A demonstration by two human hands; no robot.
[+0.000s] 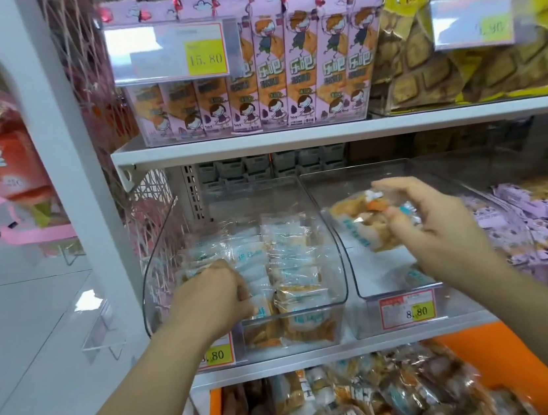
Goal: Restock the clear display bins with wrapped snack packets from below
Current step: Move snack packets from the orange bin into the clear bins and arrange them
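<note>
I am pinching a clump of snack packets (364, 220) in my right hand (440, 221), directly above the nearly empty middle bin (347, 253). My left hand (221, 293) is resting among packets in the fuller left bin (151, 284), grip unclear.

At 12 o'clock, tall pink snack sleeves (283, 68) upright in a row, fronted by a price tag (174, 50) marked 15.80. At 2 o'clock, yellow bags (456, 74) with brown lattice print, behind a blurred tag (474, 20). Across the centre, white shelf board (325, 131). At 10 o'clock, white upright (52, 131) beside pink wire mesh (81, 58). At 3 o'clock, small purple packets (534, 206). At 9 o'clock, red bags (8, 160), blurred.
</note>
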